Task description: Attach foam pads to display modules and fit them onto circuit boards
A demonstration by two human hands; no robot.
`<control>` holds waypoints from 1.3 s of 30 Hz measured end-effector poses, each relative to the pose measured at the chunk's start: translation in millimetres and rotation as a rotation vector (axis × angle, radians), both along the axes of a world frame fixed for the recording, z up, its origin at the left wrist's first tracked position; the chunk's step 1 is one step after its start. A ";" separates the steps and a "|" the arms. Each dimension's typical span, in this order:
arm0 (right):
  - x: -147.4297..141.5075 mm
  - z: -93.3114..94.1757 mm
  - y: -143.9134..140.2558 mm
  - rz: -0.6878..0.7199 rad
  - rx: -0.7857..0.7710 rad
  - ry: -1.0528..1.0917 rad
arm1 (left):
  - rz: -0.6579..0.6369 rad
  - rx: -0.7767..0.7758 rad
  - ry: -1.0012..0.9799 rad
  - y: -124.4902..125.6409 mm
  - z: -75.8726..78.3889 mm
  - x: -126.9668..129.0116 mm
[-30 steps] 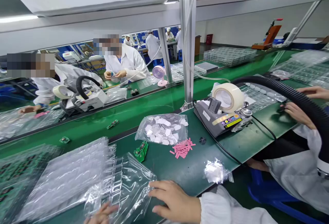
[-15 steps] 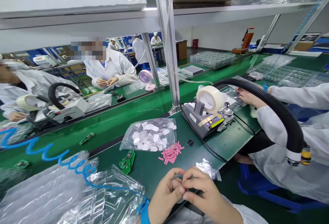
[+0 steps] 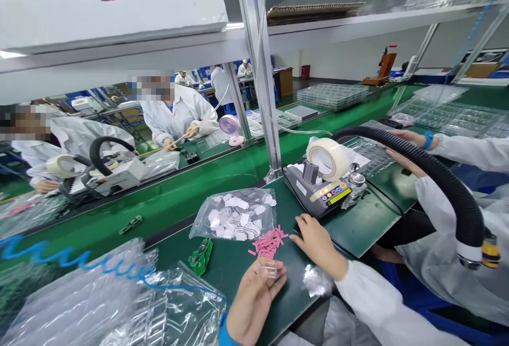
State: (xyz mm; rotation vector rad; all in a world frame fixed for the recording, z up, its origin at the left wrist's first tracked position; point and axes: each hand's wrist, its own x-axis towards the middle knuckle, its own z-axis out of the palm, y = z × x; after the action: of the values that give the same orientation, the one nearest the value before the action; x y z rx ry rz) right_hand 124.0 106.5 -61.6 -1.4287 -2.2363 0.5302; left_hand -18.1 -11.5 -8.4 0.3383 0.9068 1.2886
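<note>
My left hand [image 3: 258, 295] is closed on a small clear plastic piece [image 3: 269, 268], pinched between thumb and fingers just below the pile of pink strips [image 3: 270, 241]. Reaching forward over the green bench, my right hand [image 3: 318, 242] has its thumb and fingers apart. Its fingertips are at a small dark square [image 3: 295, 225], mostly covered, between the pink strips and the grey machine; whether they touch it I cannot tell. A clear bag of white pieces [image 3: 236, 213] lies behind the pink strips. A green circuit board [image 3: 200, 257] sits to their left.
A grey machine [image 3: 314, 189] with a tape roll [image 3: 328, 158] and black hose [image 3: 437, 171] stands right. Plastic trays [image 3: 71, 298] and a blue coiled cord [image 3: 99, 264] lie left. A small shiny bag [image 3: 317, 281] is near the front edge. A co-worker's hand [image 3: 407, 136] is at right.
My hands have parted. The right one has moved forward to the dark square; the left one stays low, now showing a clear plastic piece. The view has shifted slightly.
</note>
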 end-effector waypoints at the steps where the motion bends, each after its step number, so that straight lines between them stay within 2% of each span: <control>1: -3.1 -4.4 12.1 -0.012 -0.015 -0.026 | -0.013 0.006 0.008 0.7 2.2 -1.5; 3: -6.6 -10.5 28.7 -0.012 -0.042 -0.061 | -0.053 0.015 0.006 2.3 6.6 -2.0; 6: -4.4 -11.7 36.1 0.035 -0.049 -0.034 | -0.090 -0.020 -0.033 7.6 10.0 2.1; 9: 2.7 -7.8 33.5 0.092 -0.027 0.075 | -0.073 -0.184 -0.113 19.7 11.6 9.5; 12: 8.4 -5.8 31.7 0.130 -0.035 0.227 | 0.004 -0.317 -0.100 36.5 16.9 17.1; 18: 14.8 -0.3 35.7 0.126 -0.137 0.597 | 0.080 -0.267 -0.019 58.7 31.5 18.7; 22: 32.1 2.6 17.1 0.089 -0.283 0.843 | 0.047 -0.257 0.033 57.8 31.5 20.3; 25: 68.6 -13.2 -13.3 0.043 -0.438 1.044 | -0.117 -0.291 0.072 56.4 26.6 35.0; 27: 108.1 -35.0 -29.2 -0.103 -0.511 1.196 | -0.273 -0.304 0.109 61.1 20.8 54.1; 29: 156.2 -61.0 -33.6 -0.324 -0.524 1.342 | -0.430 -0.292 0.161 72.8 11.7 82.7; 32: 227.9 -92.8 -21.7 -0.600 -0.485 1.505 | -0.666 -0.261 0.264 100.2 -8.1 145.7; 35: 277.5 -107.6 -9.9 -0.735 -0.450 1.594 | -0.850 -0.232 0.408 124.9 -30.3 224.4; 37: 294.7 -112.5 -11.8 -0.776 -0.420 1.625 | -0.944 -0.201 0.485 133.1 -43.1 272.8; 39: 303.4 -118.1 -21.6 -0.803 -0.384 1.630 | -1.004 -0.151 0.547 134.2 -53.9 308.5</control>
State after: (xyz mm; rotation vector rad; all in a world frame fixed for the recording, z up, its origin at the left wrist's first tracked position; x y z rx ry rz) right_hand 427.4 84.9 -179.7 -1.0996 -0.2723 1.2043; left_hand 290.4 122.7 -62.2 0.9128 1.0632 0.1885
